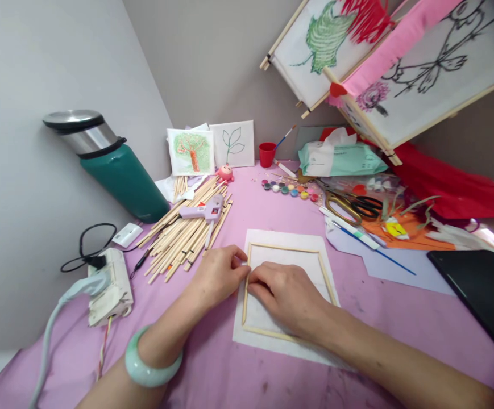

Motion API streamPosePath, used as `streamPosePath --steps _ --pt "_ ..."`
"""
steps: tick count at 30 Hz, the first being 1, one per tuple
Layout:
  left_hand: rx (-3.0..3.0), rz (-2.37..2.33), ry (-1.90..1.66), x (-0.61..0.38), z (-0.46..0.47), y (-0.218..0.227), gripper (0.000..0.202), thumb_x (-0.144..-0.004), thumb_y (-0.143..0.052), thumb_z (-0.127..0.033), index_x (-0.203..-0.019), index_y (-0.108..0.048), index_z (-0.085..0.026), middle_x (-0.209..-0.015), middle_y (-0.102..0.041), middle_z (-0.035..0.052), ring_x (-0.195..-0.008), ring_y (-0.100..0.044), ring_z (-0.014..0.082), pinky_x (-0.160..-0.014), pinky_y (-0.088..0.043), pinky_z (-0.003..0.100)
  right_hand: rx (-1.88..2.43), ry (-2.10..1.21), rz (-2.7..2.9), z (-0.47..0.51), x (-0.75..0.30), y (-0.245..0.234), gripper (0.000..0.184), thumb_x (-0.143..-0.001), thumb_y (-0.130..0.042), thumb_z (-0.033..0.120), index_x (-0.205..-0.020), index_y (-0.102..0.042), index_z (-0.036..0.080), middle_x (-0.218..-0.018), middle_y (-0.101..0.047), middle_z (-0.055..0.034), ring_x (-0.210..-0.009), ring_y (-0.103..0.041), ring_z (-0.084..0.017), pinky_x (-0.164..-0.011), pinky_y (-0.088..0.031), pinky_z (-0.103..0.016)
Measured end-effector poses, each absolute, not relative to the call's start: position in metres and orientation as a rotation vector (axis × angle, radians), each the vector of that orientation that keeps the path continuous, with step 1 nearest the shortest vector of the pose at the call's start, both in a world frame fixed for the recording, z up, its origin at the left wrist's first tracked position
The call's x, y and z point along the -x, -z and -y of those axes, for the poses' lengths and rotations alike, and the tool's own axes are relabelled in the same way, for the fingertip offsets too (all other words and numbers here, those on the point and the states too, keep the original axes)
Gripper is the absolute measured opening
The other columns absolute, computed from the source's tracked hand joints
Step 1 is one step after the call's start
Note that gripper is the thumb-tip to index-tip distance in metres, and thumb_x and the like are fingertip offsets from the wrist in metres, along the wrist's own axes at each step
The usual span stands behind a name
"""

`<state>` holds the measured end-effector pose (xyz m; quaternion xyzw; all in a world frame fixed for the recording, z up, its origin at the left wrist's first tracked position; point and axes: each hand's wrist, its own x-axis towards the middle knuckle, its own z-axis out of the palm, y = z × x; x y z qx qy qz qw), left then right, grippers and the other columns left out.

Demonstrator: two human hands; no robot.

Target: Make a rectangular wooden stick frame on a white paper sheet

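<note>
A white sheet of paper lies flat on the table, with thin wooden sticks forming a four-sided frame on it. My left hand reaches in from the left, thumb and forefinger closed at the frame's left stick, close to the paper's edge. From the right, my right hand rests over the sheet and pinches the same stick just below. Both sets of fingertips nearly meet and cover part of the stick.
Left of the paper lie a pile of sticks, a lilac glue gun, a power strip and a tilted green bottle. Scissors, paint pots, wipes and a black tablet-like device are rightward. Stick-framed pictures hang above.
</note>
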<state>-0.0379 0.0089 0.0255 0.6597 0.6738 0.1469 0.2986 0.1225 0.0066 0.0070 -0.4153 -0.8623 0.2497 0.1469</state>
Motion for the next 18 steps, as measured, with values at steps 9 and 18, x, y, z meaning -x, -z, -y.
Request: streamPosePath --steps 9,18 --pt "-1.741 -1.769 -0.377 0.039 -0.009 -0.028 0.017 -0.074 -0.054 -0.027 -0.087 -0.064 -0.02 -0.05 -0.063 -0.0041 -0.051 -0.062 0.016 -0.06 -0.043 0.027 1.225 -0.629 2.443 -0.018 -0.132 -0.012 0.018 -0.09 -0.05 0.024 -0.087 -0.068 0.02 -0.083 -0.069 -0.0012 -0.076 -0.063 -0.014 -0.069 -0.041 -0.026" --pt "-1.786 -1.755 -0.396 0.039 -0.007 -0.025 0.031 -0.076 -0.053 -0.026 -0.103 -0.066 -0.019 -0.054 -0.066 -0.0025 -0.053 -0.062 0.0171 -0.066 -0.043 0.029 1.579 -0.164 2.355 -0.046 -0.152 -0.005 0.023 -0.091 -0.046 0.026 -0.091 -0.069 0.024 -0.088 -0.066 -0.0014 -0.071 -0.061 -0.016 -0.059 -0.033 -0.029"
